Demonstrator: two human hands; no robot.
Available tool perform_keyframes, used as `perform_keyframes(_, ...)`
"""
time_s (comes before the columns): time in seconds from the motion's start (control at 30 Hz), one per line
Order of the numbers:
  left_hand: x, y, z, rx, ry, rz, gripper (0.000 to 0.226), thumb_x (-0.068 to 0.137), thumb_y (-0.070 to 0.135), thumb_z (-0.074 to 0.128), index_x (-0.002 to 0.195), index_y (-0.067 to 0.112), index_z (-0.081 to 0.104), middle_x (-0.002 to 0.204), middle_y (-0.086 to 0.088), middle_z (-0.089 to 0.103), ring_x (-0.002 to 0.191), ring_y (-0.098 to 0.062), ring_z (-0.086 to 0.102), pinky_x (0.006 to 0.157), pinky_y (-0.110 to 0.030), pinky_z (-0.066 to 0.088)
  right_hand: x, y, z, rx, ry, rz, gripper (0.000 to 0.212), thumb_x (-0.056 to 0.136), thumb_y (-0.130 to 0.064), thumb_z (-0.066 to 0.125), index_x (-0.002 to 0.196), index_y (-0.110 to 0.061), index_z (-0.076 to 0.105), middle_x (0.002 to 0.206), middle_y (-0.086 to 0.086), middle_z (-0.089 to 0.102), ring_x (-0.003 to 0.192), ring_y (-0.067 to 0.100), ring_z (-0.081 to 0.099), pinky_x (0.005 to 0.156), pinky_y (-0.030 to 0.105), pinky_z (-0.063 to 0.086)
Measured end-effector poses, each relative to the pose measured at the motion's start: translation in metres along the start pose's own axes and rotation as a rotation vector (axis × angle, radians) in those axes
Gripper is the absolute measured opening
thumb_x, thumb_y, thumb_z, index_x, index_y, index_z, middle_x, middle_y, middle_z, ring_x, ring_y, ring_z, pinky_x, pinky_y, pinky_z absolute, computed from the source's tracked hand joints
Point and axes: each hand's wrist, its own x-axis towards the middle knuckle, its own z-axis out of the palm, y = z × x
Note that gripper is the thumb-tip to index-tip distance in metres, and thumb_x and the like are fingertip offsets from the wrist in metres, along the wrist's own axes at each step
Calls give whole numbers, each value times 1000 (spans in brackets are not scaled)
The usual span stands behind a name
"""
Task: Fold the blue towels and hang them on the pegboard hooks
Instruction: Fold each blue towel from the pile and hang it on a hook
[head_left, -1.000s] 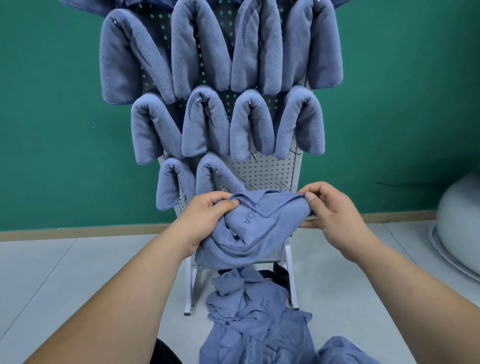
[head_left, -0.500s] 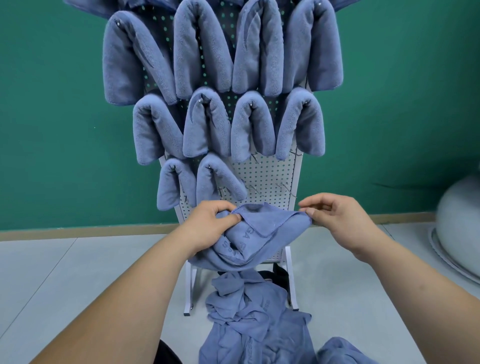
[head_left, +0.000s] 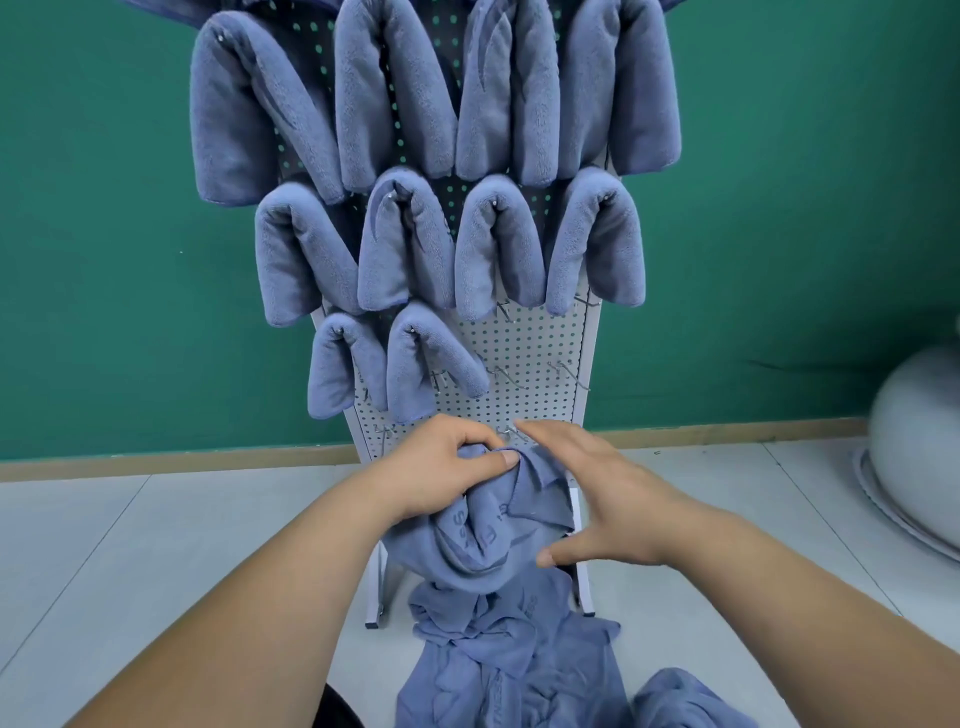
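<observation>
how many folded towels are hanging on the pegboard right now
10 hung towels: four in the top row, four in the middle row, two at the lower left. More seem cut off above the frame.

The hung towels (head_left: 405, 244) block the pegboard's (head_left: 524, 338) top and left; the bare hooks (head_left: 563, 370) at its lower right lie open to me.

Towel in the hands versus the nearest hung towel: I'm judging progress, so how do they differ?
The held towel is crumpled and bunched; the hung towel is folded into a smooth band. The held towel is pinched by the left hand; the hung towel drapes over a pegboard hook. Both are the same blue cloth.
</observation>
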Motion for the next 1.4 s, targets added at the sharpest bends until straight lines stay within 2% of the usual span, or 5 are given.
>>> perform_keyframes(0.27, -3, 6, 3, -1, -38, 38, 16, 95, 44, 76, 92, 28, 80, 95, 12, 78, 95, -4, 70, 95, -30, 54, 12, -1, 9, 98, 239, 21, 63, 82, -30, 75, 141, -39, 55, 132, -16, 65, 119, 2, 60, 104, 36, 51)
perform_keyframes(0.57, -5, 7, -3, -86, -22, 19, 18, 96, 43, 75, 94, 26, 80, 96, 6, 78, 99, -14, 72, 96, -34, 56, 6, -9, 9, 150, 149, 44, 112, 64, -79, 84, 156, -48, 28, 146, -25, 39, 138, -5, 38, 112, 22, 37)
perform_keyframes(0.8, -6, 13, 2, -40, -30, 39, 18, 94, 43, 78, 91, 25, 80, 93, 2, 77, 89, -9, 69, 93, -37, 55, 11, -15, 11, 142, 281, 68, 32, 82, -51, 64, 110, -37, 69, 101, -19, 68, 95, 2, 61, 84, 31, 52)
perform_keyframes(1.07, -4, 3, -3, -10, -26, -8, 21, 91, 52, 78, 93, 30, 80, 95, 5, 77, 99, -19, 71, 95, -38, 57, 11, 6, 2, 278, 189, 295, 22, 78, -35, 53, 87, -18, 64, 75, -6, 66, 71, 25, 57, 69, 41, 51)
perform_keyframes(1.4, 13, -20, -15, -283, 574, -254, 14, 97, 46, 71, 102, 34, 72, 117, 6, 68, 104, -14, 64, 94, -36, 53, 4, 32, -38, 738, 674, 665, 30, 90, -28, 46, 91, -2, 62, 81, 7, 50, 80, 22, 39, 76, 38, 31)
